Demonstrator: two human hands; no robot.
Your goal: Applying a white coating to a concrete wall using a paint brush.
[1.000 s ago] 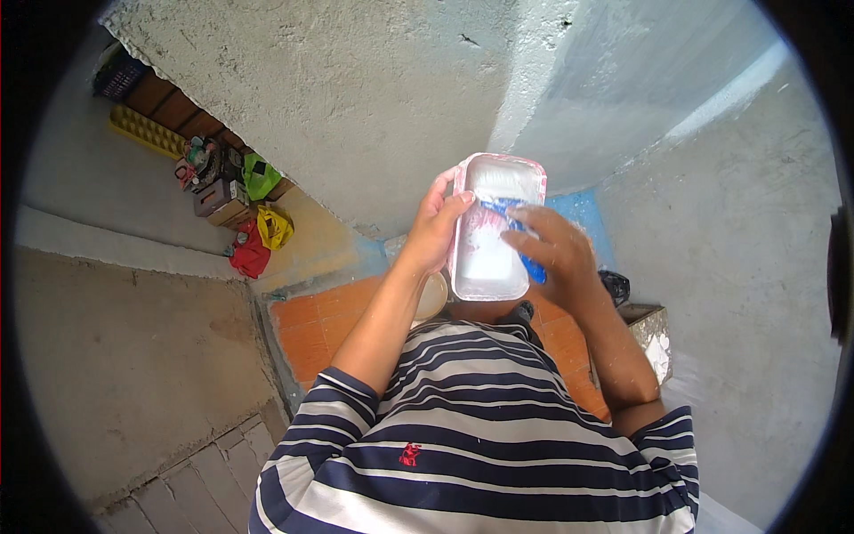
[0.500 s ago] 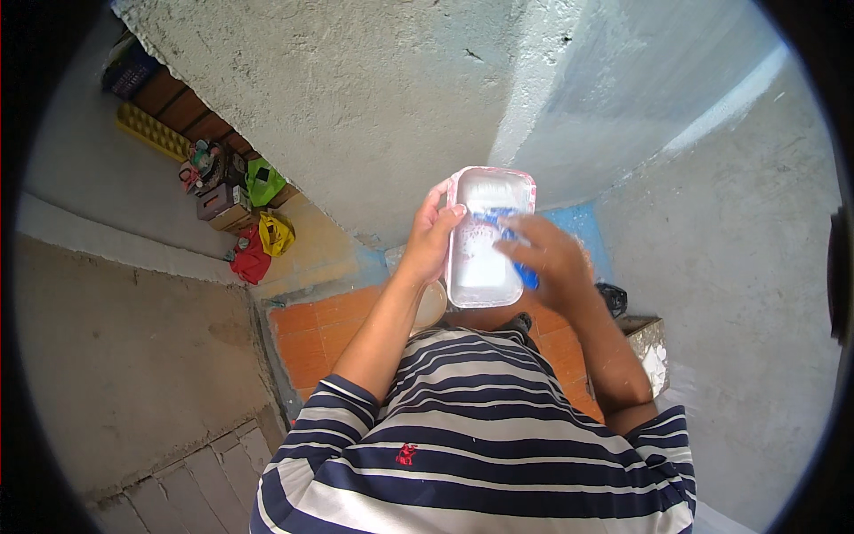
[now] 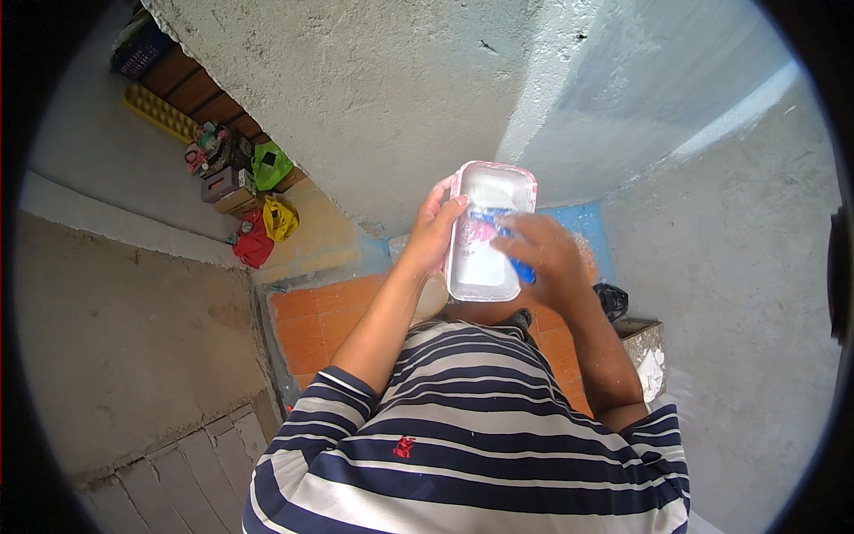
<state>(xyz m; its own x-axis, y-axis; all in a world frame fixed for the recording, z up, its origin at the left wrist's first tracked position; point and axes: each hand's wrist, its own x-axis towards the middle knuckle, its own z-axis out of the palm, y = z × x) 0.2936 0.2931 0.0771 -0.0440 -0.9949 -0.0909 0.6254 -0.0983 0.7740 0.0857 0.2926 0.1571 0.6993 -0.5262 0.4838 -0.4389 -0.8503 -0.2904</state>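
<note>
My left hand (image 3: 435,230) grips the left rim of a white paint tray (image 3: 457,276), its thumb over the edge. White paint coats the inside of this deep rectangular tray, and reddish smears mark its rim. Over the tray's right side, my right hand (image 3: 544,255) is closed around a blue-handled painting tool (image 3: 527,271). A blue band of the tool crosses the middle of the tray. Its working end lies among the white paint, so I cannot tell whether it is a brush or a roller.
A rough wall (image 3: 382,107) with a fresh white stripe stands ahead. Below the tray is a round pale container (image 3: 433,298) on orange floor tiles (image 3: 307,325). A black bag (image 3: 611,301) and an open box (image 3: 654,369) sit at right. Bags, including a red one (image 3: 253,242), lie at left.
The tray and both hands appear slightly higher in the view. My right hand has shifted slightly with the painting tool, and the view itself has moved a little.
</note>
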